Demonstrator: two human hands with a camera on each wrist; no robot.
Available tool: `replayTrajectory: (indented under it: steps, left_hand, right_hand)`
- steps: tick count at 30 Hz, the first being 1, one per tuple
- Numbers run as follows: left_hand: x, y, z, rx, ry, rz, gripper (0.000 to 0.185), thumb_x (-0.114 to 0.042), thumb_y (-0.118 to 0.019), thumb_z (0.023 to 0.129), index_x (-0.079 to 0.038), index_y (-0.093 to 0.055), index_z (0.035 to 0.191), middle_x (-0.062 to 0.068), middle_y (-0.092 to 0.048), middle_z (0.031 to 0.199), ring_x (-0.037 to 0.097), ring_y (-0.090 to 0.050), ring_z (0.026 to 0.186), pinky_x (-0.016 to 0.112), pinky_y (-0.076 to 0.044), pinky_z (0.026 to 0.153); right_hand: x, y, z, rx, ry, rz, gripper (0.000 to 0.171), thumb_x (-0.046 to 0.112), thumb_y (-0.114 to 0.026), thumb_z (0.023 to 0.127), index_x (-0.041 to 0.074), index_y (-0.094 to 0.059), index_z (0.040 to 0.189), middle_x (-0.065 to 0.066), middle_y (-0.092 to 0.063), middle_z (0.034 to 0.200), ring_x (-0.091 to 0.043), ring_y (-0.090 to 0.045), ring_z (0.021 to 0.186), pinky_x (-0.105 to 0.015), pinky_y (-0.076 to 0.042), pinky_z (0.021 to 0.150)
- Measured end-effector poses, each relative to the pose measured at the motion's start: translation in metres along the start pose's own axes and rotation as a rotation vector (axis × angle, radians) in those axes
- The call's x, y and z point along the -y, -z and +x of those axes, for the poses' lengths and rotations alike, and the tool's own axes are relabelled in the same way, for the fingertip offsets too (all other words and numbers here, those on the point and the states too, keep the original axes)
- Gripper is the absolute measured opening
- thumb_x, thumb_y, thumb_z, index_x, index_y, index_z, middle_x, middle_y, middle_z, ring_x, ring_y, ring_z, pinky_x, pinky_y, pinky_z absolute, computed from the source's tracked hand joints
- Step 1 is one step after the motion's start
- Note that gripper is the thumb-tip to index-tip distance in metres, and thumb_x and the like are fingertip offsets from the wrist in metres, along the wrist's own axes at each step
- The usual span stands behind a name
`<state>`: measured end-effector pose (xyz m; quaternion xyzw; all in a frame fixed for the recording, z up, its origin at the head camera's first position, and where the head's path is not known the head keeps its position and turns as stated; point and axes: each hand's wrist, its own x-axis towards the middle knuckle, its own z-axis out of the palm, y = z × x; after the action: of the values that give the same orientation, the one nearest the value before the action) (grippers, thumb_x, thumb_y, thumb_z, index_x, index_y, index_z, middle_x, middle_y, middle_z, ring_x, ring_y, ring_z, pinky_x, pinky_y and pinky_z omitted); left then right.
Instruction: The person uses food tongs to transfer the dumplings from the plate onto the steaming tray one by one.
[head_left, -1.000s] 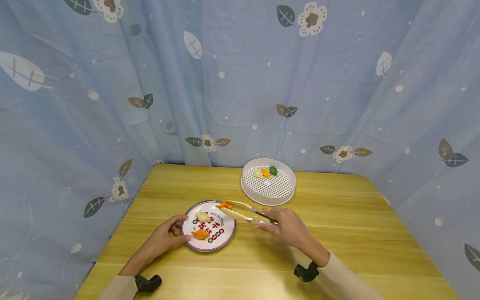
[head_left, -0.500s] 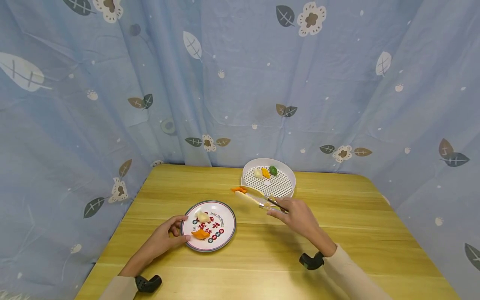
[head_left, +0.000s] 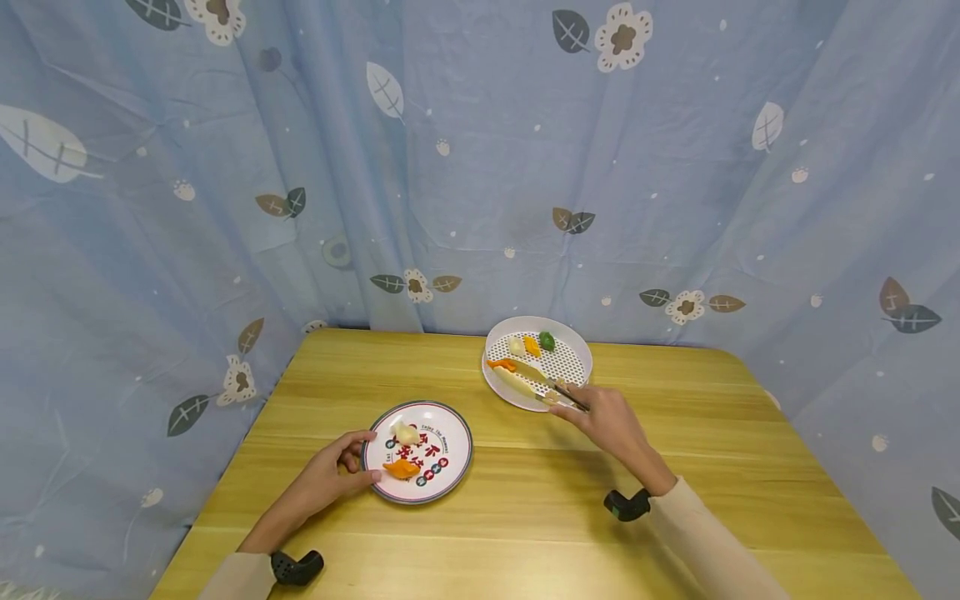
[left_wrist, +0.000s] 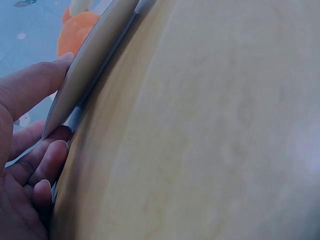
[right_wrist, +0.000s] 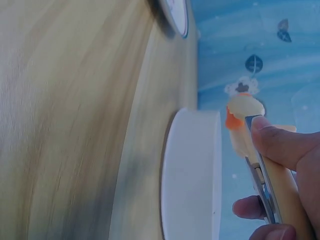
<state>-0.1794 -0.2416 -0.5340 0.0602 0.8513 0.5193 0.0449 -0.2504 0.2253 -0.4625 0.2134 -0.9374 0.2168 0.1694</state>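
Note:
My right hand point(head_left: 611, 421) grips a pair of tongs point(head_left: 551, 385) with metal arms and pale yellow tips. Between the tips is an orange dumpling-shaped piece point(head_left: 501, 365), over the near left side of a round white steamer tray point(head_left: 581, 350) with a perforated base. A white piece point(head_left: 516, 346), a yellow piece point(head_left: 532, 346) and a green piece point(head_left: 547, 341) lie in that tray. My left hand point(head_left: 324, 473) holds the left rim of a printed plate point(head_left: 450, 479), thumb on top and fingers at its edge. On the plate lie a white dumpling-shaped piece point(head_left: 406, 432) and an orange one point(head_left: 402, 468).
The wooden table point(head_left: 525, 533) carries the plate at front left and the tray at the back edge. A blue patterned curtain point(head_left: 480, 167) hangs behind the table and along its sides.
My right hand has carried the tongs and the orange dumpling-shaped piece from the plate, back and to the right, over the tray. My left hand and the plate have stayed put.

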Motion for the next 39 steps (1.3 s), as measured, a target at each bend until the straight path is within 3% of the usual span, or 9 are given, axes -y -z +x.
replayTrajectory:
  steps: [3, 6, 10, 16, 21, 27, 34, 39]
  left_hand:
    - [0.000, 0.000, -0.001, 0.002, -0.006, 0.001, 0.063, -0.025, -0.087, 0.085, -0.008, -0.058, 0.139, 0.010, -0.054, 0.109, 0.023, -0.049, 0.089, 0.027, -0.041, 0.072]
    - [-0.001, 0.000, -0.001, 0.001, -0.004, 0.001, 0.063, -0.025, -0.086, 0.086, -0.009, -0.058, 0.140, 0.010, -0.054, 0.110, 0.023, -0.049, 0.089, 0.027, -0.041, 0.073]
    - [-0.001, 0.001, -0.001, 0.002, -0.005, 0.005, 0.064, -0.025, -0.086, 0.086, -0.008, -0.058, 0.140, 0.011, -0.054, 0.110, 0.023, -0.049, 0.089, 0.027, -0.041, 0.073]
    - [-0.001, 0.001, 0.000, -0.002, 0.007, 0.010, 0.064, -0.027, -0.087, 0.085, -0.010, -0.058, 0.140, 0.010, -0.054, 0.109, 0.023, -0.050, 0.090, 0.027, -0.041, 0.074]
    - [-0.001, 0.000, 0.000, 0.000, 0.017, 0.012, 0.065, -0.027, -0.088, 0.084, -0.011, -0.058, 0.140, 0.010, -0.054, 0.110, 0.023, -0.049, 0.091, 0.027, -0.041, 0.073]
    - [-0.003, 0.000, -0.001, -0.001, 0.013, 0.022, 0.066, -0.027, -0.088, 0.084, -0.011, -0.058, 0.140, 0.010, -0.055, 0.111, 0.023, -0.050, 0.090, 0.027, -0.042, 0.073]
    - [-0.003, 0.000, 0.000, -0.004, 0.020, 0.019, 0.065, -0.028, -0.088, 0.084, -0.012, -0.059, 0.140, 0.009, -0.056, 0.110, 0.022, -0.050, 0.090, 0.027, -0.041, 0.073]
    - [0.000, 0.000, 0.001, -0.004, 0.015, 0.019, 0.065, -0.028, -0.088, 0.084, -0.012, -0.059, 0.139, 0.009, -0.055, 0.109, 0.023, -0.050, 0.090, 0.027, -0.041, 0.074]
  right_hand:
    - [-0.005, -0.002, 0.002, 0.005, -0.030, -0.003, 0.056, 0.046, -0.080, 0.088, 0.005, -0.072, 0.127, -0.015, -0.074, 0.116, -0.012, -0.044, 0.059, -0.031, -0.039, 0.056]
    - [-0.010, -0.003, 0.004, 0.015, -0.059, -0.014, 0.057, 0.047, -0.079, 0.089, 0.007, -0.071, 0.128, -0.011, -0.075, 0.092, -0.012, -0.040, 0.057, -0.030, -0.036, 0.054]
    - [-0.015, -0.003, 0.008, 0.036, -0.090, -0.031, 0.056, 0.048, -0.077, 0.090, 0.010, -0.070, 0.131, 0.002, -0.050, 0.064, -0.012, -0.036, 0.056, -0.030, -0.033, 0.052]
    - [-0.020, -0.004, 0.017, 0.053, -0.121, -0.031, 0.057, 0.049, -0.076, 0.091, 0.009, -0.070, 0.131, 0.003, -0.044, 0.062, -0.013, -0.036, 0.055, -0.031, -0.032, 0.051]
    - [-0.020, -0.006, 0.027, 0.088, -0.148, -0.060, 0.060, 0.054, -0.075, 0.091, 0.010, -0.069, 0.131, 0.000, -0.053, 0.062, -0.015, -0.038, 0.056, -0.032, -0.033, 0.051]
    - [-0.019, -0.012, 0.038, 0.139, -0.167, -0.094, 0.059, 0.054, -0.074, 0.091, 0.012, -0.070, 0.132, -0.009, -0.069, 0.078, -0.019, -0.048, 0.063, -0.035, -0.039, 0.056]
    - [-0.016, -0.020, 0.049, 0.192, -0.161, -0.120, 0.054, 0.050, -0.074, 0.093, 0.013, -0.072, 0.132, -0.003, -0.053, 0.066, -0.020, -0.047, 0.063, -0.036, -0.038, 0.054]
    - [-0.014, -0.023, 0.055, 0.211, -0.158, -0.165, 0.049, 0.050, -0.073, 0.094, 0.015, -0.075, 0.127, -0.002, -0.050, 0.066, -0.019, -0.045, 0.060, -0.034, -0.035, 0.052]
